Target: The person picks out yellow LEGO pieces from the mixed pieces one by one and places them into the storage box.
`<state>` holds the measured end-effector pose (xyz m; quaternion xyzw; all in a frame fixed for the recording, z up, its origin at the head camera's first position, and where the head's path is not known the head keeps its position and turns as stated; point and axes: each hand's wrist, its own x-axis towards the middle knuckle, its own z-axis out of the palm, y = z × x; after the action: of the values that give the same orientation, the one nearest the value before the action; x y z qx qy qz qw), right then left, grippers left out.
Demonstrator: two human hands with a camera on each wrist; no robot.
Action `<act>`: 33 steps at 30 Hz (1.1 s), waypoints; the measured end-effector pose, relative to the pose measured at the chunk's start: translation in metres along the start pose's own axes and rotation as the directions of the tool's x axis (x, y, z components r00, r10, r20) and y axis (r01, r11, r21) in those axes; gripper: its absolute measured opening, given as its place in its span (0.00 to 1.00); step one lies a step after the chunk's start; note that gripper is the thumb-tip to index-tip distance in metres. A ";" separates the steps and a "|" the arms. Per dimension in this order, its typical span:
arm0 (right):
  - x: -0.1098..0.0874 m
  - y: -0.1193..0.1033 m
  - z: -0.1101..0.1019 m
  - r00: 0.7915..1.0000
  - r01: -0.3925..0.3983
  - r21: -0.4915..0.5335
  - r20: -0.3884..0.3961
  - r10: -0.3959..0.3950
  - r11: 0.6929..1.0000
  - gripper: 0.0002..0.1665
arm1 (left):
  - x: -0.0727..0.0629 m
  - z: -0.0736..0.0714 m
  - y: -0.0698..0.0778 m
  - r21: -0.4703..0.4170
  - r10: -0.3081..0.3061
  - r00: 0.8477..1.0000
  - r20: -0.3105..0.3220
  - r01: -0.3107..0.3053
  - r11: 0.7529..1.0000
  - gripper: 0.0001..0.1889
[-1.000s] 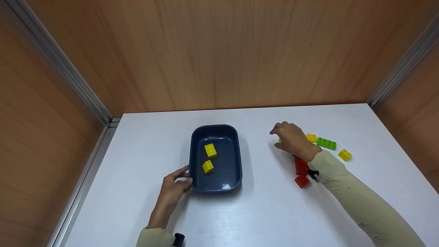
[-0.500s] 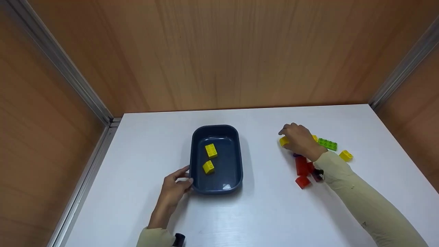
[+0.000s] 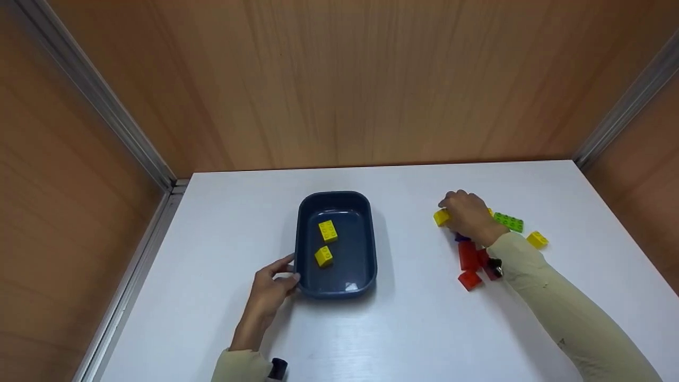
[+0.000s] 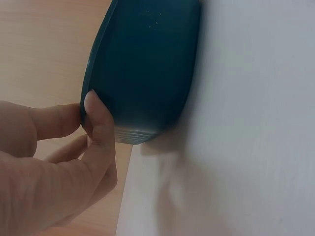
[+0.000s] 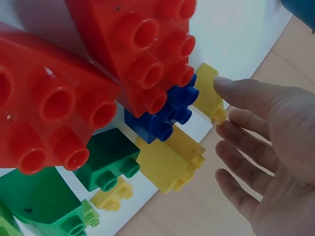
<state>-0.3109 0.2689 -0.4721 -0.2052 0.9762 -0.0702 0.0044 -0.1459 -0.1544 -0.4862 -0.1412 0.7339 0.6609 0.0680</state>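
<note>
My left hand (image 3: pixel 271 292) pinches the near left edge of a dark blue tray (image 3: pixel 373 249), thumb inside the rim in the left wrist view. Inside it lie two yellow toy bricks, one flat (image 3: pixel 328 231) and one sloped (image 3: pixel 323 257). At the right, my right hand (image 3: pixel 469 215) is down over loose bricks, its thumb and index finger at the end of a yellow brick (image 5: pixel 207 93), pinching it. That brick rests at the pile's left edge. A blue brick (image 5: pixel 165 110) and a second yellow brick (image 5: pixel 170 160) sit close beside the fingers.
Red bricks (image 3: pixel 469 255) lie under the right wrist. A green brick (image 3: pixel 508 222) and another yellow brick (image 3: pixel 537 240) lie right of the hand. Darker green bricks (image 5: pixel 106 157) show in the right wrist view. A wooden panel (image 3: pixel 339 85) stands behind the white table (image 3: pixel 212 233).
My right hand has shifted right and its fingers have drawn in around the yellow brick, which has stayed in place. My left hand and the tray have not moved.
</note>
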 end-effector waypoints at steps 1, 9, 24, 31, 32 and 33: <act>0.000 0.001 0.000 1.000 0.005 -0.008 -0.002 -0.005 1.000 0.24 | 0.000 0.000 0.000 -0.001 0.001 1.000 0.001 -0.001 1.000 0.27; 0.001 0.003 0.005 1.000 0.024 -0.079 -0.011 -0.025 0.997 0.20 | -0.001 0.002 0.002 -0.010 -0.003 1.000 -0.001 0.003 1.000 0.27; 0.002 0.001 0.004 1.000 -0.014 -0.057 -0.002 0.014 0.998 0.18 | 0.001 0.002 -0.001 0.006 -0.007 1.000 -0.004 0.007 1.000 0.27; 0.005 -0.009 0.000 0.999 0.025 -0.066 -0.041 -0.027 0.998 0.17 | 0.001 0.000 -0.002 0.011 -0.002 1.000 -0.004 0.002 1.000 0.27; 0.005 -0.011 -0.001 0.999 0.027 -0.067 -0.043 -0.030 0.997 0.17 | 0.001 0.000 -0.002 0.013 -0.003 1.000 -0.004 0.003 1.000 0.27; 0.006 -0.013 -0.002 0.998 0.031 -0.068 -0.043 -0.034 0.997 0.18 | 0.001 0.000 -0.002 0.013 -0.004 1.000 -0.006 0.004 1.000 0.27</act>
<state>-0.3111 0.2545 -0.4684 -0.2192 0.9744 -0.0420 -0.0253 -0.1464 -0.1549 -0.4887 -0.1441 0.7381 0.6556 0.0678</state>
